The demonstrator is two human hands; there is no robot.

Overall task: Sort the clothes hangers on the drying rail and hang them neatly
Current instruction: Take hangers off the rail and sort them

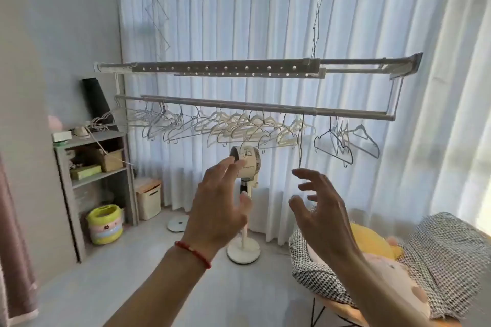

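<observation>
Both hands raised below the drying rail (255, 108), holding nothing. Left hand (218, 210), red string bracelet (193, 253) on its wrist, fingers straight and spread wide, reaching up toward the rail. Right hand (322, 210) open too, fingers loosely curved and apart, forefinger tip just under a thin hanger (301, 141) seen edge-on, perhaps touching its lower end, hard to tell at this angle.

Along the rail, a crowded row: grey wire hangers (159, 125) tangled at the left end, white plastic hangers (252, 130) bunched and overlapping in the middle, dark hangers (337, 143) in a small cluster at the right, set apart from the rest. Above, perforated upper bars (225, 70) of the same rack, bare.

Behind the hands, a white standing fan (245, 164) before pale curtains (265, 21). At the left wall, a grey shelf unit (65, 194) with boxes; a yellow tub (105, 224) on the floor beside it. Lower right, a checked cloth (446, 260) over a chair, soft toys (372, 241) on it.
</observation>
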